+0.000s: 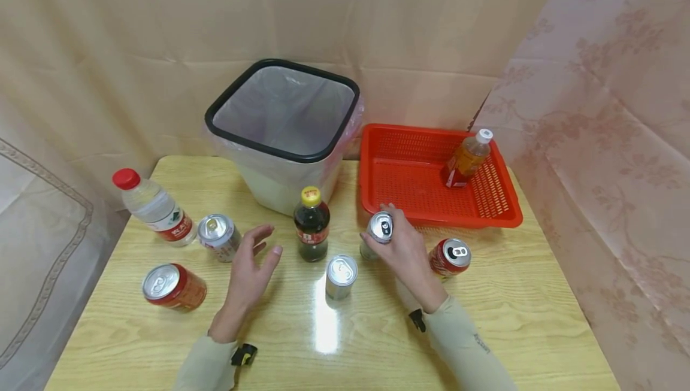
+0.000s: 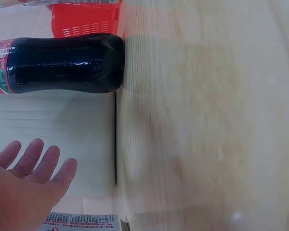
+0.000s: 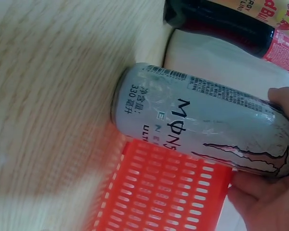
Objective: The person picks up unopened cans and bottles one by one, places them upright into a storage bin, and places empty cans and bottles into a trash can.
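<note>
My right hand (image 1: 401,250) grips a white Monster energy drink can (image 3: 183,120) near its top, with thumb and fingers on either side. That can is upright in front of the red basket (image 1: 431,221); whether its base touches the table I cannot tell. My left hand (image 1: 250,277) hovers with fingers loosely extended and holds nothing. It is between a silver-white can (image 1: 220,238) on its left and a cola bottle with a yellow cap (image 1: 312,229) on its right. Between the hands stands another silver-topped can (image 1: 341,277).
A lined bin with a black rim (image 1: 245,142) stands at the back. Inside the basket leans a tea-coloured bottle with a white cap (image 1: 466,160). A red can (image 1: 449,258) is right of my right hand. At left are a red-capped water bottle (image 1: 156,208) and another red can (image 1: 175,287).
</note>
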Tool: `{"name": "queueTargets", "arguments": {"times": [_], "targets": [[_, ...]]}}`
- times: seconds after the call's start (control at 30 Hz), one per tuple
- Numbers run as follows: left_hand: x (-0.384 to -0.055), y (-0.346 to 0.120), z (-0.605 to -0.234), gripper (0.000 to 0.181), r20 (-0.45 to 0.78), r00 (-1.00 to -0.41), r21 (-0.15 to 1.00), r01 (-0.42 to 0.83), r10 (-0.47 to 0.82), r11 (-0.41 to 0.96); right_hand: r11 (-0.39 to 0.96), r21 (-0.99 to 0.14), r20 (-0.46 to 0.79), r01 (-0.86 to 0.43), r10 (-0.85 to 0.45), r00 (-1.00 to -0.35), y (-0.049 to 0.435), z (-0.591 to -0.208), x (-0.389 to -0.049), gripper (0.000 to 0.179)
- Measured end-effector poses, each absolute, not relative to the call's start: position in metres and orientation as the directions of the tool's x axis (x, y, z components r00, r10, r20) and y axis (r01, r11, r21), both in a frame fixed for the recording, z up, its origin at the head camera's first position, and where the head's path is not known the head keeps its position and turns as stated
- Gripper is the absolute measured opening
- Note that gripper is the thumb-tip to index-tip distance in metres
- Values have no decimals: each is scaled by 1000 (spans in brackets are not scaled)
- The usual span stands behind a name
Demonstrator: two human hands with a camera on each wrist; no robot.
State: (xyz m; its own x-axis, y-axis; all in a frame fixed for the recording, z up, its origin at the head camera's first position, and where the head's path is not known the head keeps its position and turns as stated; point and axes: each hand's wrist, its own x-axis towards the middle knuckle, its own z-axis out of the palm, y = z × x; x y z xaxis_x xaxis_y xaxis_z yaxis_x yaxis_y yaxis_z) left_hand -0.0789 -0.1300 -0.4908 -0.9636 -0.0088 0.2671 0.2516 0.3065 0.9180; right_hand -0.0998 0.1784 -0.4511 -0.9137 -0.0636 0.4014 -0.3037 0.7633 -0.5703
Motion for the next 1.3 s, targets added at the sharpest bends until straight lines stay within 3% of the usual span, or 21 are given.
{"name": "queueTargets", "arguments": {"times": [0.23, 0.43, 0.8, 1.3], "targets": [[-80, -130, -490, 51, 264, -965, 913, 248, -5, 323, 707, -638, 410, -307, -25, -912, 184, -450, -96, 56], [-81, -129, -488, 52, 258, -966, 915, 244, -1, 321, 664, -703, 366, -256, 28, -930, 188, -432, -90, 56], [-81, -128, -487, 51, 255, -967, 920, 243, -1, 307, 648, -675, 495, -353, 42, -868, 208, -385, -75, 54], [-79, -126, -485, 50, 259, -966, 919, 247, 2, 307, 619, -667, 573, -415, 70, -817, 230, -351, -58, 53]]}}
